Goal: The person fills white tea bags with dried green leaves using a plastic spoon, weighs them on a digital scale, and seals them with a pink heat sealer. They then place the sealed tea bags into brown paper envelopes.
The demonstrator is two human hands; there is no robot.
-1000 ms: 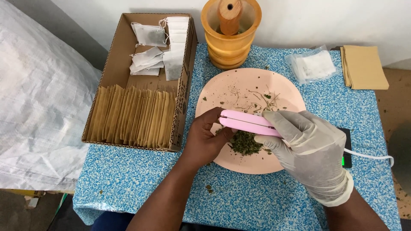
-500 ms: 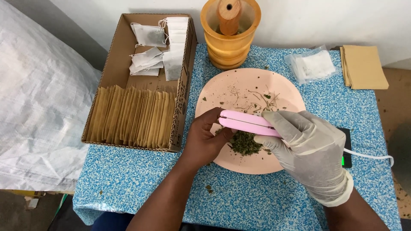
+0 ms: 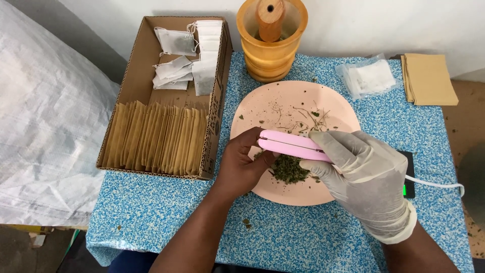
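Woven white sack point(image 3: 45, 126): well to the left of the grip, off the surface.

Surface point(image 3: 166, 212): blue-and-white speckled covering, carrying everything below.

Cardboard box point(image 3: 134, 76): left of the grip; a row of upright brown paper envelopes point(image 3: 156, 139) at its near end, loose white filter bags with strings point(image 3: 187, 55) at its far end.

Pink plate point(image 3: 283, 103): directly beneath the grip; scattered stems and flecks on its far half.

Wooden mortar with pestle point(image 3: 272, 38): beyond the plate, upright.

Clear packet of white bags point(image 3: 371, 78) and stack of brown envelopes point(image 3: 428, 78): far right of the grip.

Right hand point(image 3: 366, 177), in a pale glove: closed around the pink handheld sealer point(image 3: 290, 145), which lies level over the plate.

Left hand point(image 3: 242, 162), bare: fingers pinched on a small pale item at the sealer's left end; mostly hidden, kind cannot be told.

Pile of dried green herb point(image 3: 289, 168): on the plate, just below the sealer, between the hands.

Change: none to speak of since a second ago; both hands and sealer lie as before, so the press appears to be held.
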